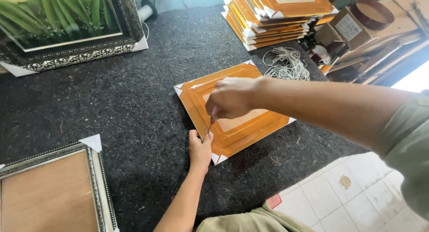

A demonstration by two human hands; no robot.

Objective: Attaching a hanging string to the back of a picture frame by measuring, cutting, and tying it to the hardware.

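Framing workshop: felt bench (111, 102), stacked orange frames (277, 17), cord coil (286, 64), etc.

The orange frame (232, 113) looks glossy under plastic wrap with a matt board back; the dark table cover (134, 102) is rough felt.

small tool (210, 126) mostly hidden in right hand (230, 98), silver frame (96, 187) cut off

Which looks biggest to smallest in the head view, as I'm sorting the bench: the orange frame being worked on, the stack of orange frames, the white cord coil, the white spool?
1. Orange frame under the right hand and left hand.
2. Stack of orange frames; it lies farther away and is cut off by the picture's edge, so ranks 1 and 2 are unsure.
3. White cord coil.
4. White spool.
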